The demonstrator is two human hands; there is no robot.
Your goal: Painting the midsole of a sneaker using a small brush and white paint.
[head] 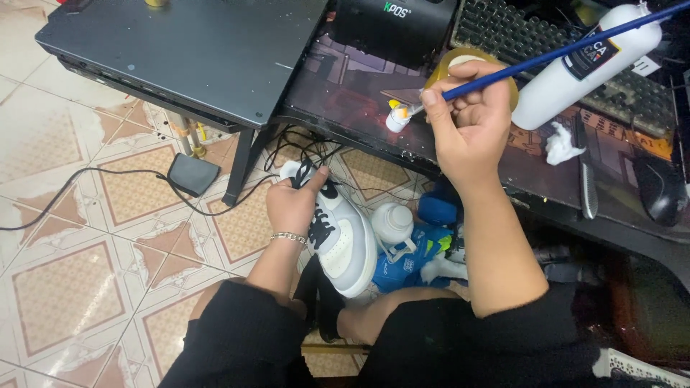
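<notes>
White and grey, the sneaker (pixel 338 241) sat gripped in my left hand (pixel 293 205); my right hand (pixel 467 118) pinched the blue brush (pixel 553 52), its tip dipping at the small bottle (pixel 396 117), painting seemingly not yet begun.

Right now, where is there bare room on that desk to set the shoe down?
The dark desk mat is bare left of the small glue bottle. Right of the right hand it is crowded: tape roll, white tube, crumpled tissue, mouse.

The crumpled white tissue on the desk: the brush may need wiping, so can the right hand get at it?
Probably yes. The tissue lies uncovered just beside the right hand, though that hand holds the blue brush.
</notes>
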